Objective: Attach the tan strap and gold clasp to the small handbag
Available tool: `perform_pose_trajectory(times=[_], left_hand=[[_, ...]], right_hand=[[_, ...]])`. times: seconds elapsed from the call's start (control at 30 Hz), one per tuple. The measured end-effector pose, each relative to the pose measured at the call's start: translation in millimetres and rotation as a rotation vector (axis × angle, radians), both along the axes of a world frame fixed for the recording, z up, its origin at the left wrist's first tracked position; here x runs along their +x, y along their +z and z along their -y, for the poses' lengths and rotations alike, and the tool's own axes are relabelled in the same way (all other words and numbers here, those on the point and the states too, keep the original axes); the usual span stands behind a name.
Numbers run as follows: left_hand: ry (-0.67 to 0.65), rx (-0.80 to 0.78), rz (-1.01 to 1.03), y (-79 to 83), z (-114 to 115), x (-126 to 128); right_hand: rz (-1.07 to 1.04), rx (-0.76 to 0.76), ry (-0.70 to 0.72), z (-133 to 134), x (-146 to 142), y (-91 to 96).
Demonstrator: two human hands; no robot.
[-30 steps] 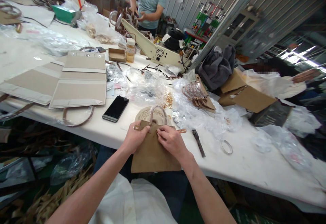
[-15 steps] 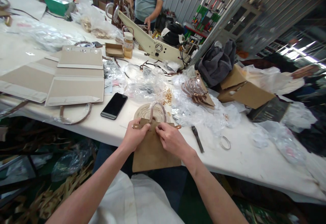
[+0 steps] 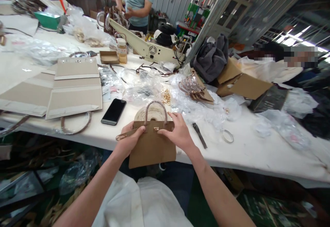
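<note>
A brown handbag panel [image 3: 153, 149] with a curved handle [image 3: 156, 104] hangs at the table's front edge, between my two hands. My left hand [image 3: 131, 136] grips its upper left side, thumb on the front near the handle's base. A strap with a gold metal end [image 3: 121, 137] sticks out beside that hand. My right hand [image 3: 177, 132] grips the upper right side, thumb on the front close to a small gold clasp [image 3: 156, 129]. Behind the panel, a roll of cream tape [image 3: 140, 113] lies on the table, partly hidden.
A black phone [image 3: 113, 111] lies to the left, near beige bag panels [image 3: 76, 96]. Small gold fittings [image 3: 166, 97] are heaped behind the roll. To the right are a dark strap-like tool [image 3: 199, 136] and a ring [image 3: 228, 136]. A co-worker [image 3: 136, 3] stands across the table.
My right hand has opened out from the panel's middle to its right side, uncovering the gold clasp. The panel and handle now face me more squarely. The co-worker's hands have come together.
</note>
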State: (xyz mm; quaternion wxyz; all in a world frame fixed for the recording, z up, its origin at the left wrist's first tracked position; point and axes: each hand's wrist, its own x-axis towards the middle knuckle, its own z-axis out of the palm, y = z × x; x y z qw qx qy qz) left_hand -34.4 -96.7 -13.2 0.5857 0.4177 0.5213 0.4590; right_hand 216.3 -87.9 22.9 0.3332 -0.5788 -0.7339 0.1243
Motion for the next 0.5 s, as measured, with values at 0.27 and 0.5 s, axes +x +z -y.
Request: perform_pose_trajectory(times=[0.27,0.5], left_hand=[[-0.361,0.091,0.12,13.2,-4,-10],[-0.346,-0.033,0.045,35.9,-32,-30]], right_hand=[[-0.059,-0.397,0.042,-30,16,7.8],[-0.058,-0.347,0.117,-29,-2,24.1]])
